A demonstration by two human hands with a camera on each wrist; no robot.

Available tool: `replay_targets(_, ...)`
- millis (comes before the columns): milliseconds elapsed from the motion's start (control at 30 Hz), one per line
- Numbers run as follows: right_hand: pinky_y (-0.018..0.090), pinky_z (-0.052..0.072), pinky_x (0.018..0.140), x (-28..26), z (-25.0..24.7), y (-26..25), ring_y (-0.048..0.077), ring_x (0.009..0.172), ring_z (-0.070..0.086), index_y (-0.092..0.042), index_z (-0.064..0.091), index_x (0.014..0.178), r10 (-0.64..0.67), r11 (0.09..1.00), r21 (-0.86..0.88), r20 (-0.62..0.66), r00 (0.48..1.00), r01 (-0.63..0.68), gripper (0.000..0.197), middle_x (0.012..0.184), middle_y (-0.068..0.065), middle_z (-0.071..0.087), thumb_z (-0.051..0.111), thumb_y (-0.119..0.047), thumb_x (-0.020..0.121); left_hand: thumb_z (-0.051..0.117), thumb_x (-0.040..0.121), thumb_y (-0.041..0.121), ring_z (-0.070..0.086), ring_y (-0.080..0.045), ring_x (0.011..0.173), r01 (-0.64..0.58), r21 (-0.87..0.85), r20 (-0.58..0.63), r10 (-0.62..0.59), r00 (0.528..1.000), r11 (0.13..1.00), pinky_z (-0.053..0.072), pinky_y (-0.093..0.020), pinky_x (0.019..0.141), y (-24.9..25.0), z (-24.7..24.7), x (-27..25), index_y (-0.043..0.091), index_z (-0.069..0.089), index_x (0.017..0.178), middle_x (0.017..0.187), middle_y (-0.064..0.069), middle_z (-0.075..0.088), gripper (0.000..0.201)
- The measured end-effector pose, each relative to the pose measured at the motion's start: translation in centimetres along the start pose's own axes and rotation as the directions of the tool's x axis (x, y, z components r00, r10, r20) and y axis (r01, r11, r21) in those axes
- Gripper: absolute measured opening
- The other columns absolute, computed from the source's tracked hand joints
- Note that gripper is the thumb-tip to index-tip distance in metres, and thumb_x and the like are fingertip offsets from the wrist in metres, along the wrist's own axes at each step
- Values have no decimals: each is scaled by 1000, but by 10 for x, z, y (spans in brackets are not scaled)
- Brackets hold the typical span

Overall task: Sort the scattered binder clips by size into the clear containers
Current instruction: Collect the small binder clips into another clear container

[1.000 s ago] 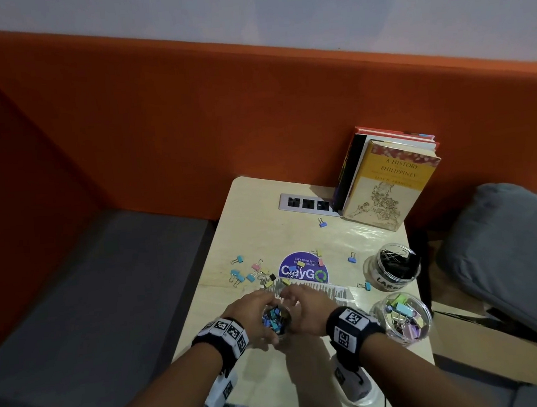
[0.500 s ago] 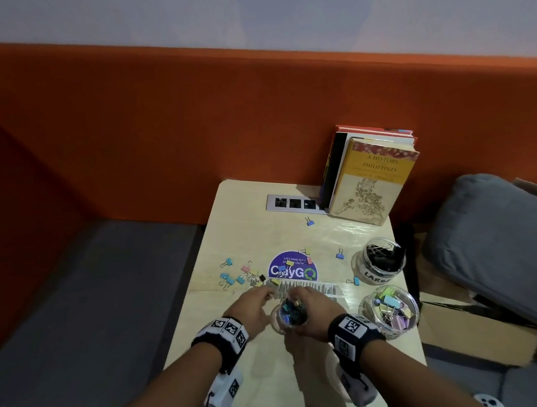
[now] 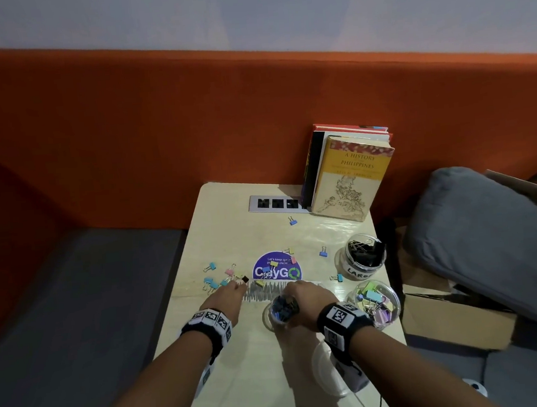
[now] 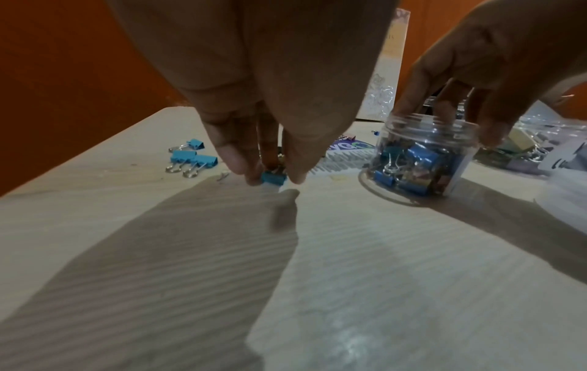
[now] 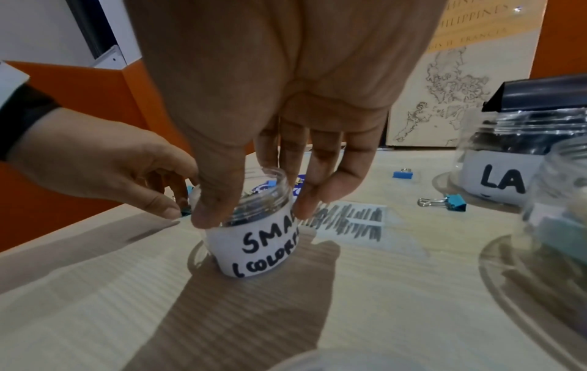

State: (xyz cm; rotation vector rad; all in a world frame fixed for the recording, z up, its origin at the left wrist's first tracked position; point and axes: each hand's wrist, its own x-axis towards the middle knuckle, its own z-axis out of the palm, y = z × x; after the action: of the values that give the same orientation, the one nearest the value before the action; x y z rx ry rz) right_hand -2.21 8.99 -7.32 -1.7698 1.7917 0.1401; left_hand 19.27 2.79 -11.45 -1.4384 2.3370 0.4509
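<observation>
My right hand (image 3: 303, 300) grips the rim of a small clear jar (image 5: 254, 241) labelled for small coloured clips, standing on the table (image 3: 242, 372) and holding several blue clips (image 4: 416, 160). My left hand (image 3: 226, 298) reaches to its left and pinches a small blue binder clip (image 4: 273, 178) against the tabletop between thumb and fingers. More small coloured clips (image 3: 217, 279) lie scattered just beyond that hand. A jar of large black clips (image 3: 364, 255) and a jar of pastel clips (image 3: 376, 301) stand at the right edge.
A round purple sticker (image 3: 277, 268) sits mid-table with clips on it. Books (image 3: 348, 177) lean against the orange wall behind a socket strip (image 3: 276, 202). Loose blue clips (image 3: 323, 252) lie further back. A grey cushion (image 3: 489, 243) and cardboard box (image 3: 456, 317) are to the right.
My left hand has left the jar and moved left and forward to the scattered clips, pinching a blue one. My right hand has kept hold of the small jar, now further right.
</observation>
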Motion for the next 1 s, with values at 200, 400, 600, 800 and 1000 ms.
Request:
replay_targets(200,40,51,90,-1,0,-2,25,109,59,-25,54,118,8,1000,-2,-15,1000,-8,58,120,1,60,83,-38,69,58,96,12,53,-30,119,61,-45,10,-61,998,997,47,-39,92,7,2,-7,13,38,141,137,-12,45,50)
replay_targets(400,40,52,89,-3,1,-2,24,108,60,-28,53,117,9,1000,9,-31,999,-8,57,120,-1,61,82,-38,69,55,94,2,52,-32,119,98,-28,-6,-98,995,995,47,-39,91,7,7,-13,15,31,147,134,-14,49,60)
replay_targets(600,39,51,91,-3,2,-1,22,112,58,-30,53,124,6,999,52,-39,999,-4,63,125,-2,58,83,-36,69,57,96,23,54,-27,117,166,-138,1,-168,986,976,48,-35,94,-5,10,-23,15,44,134,130,-9,52,41)
replay_targets(800,36,49,95,-4,1,3,20,116,55,-29,55,125,15,995,98,-37,999,-11,64,129,-3,56,84,-33,69,55,96,28,57,-22,111,136,-254,-115,-169,979,958,48,-32,90,-7,1,-36,20,56,121,122,-1,56,27)
replay_targets(1000,34,50,91,-5,2,1,18,110,56,-30,57,118,42,986,161,-62,997,-31,61,122,-5,58,87,-34,64,62,92,32,55,-9,98,-191,-336,-323,78,943,922,47,-25,85,23,-17,-46,27,56,117,113,10,60,26)
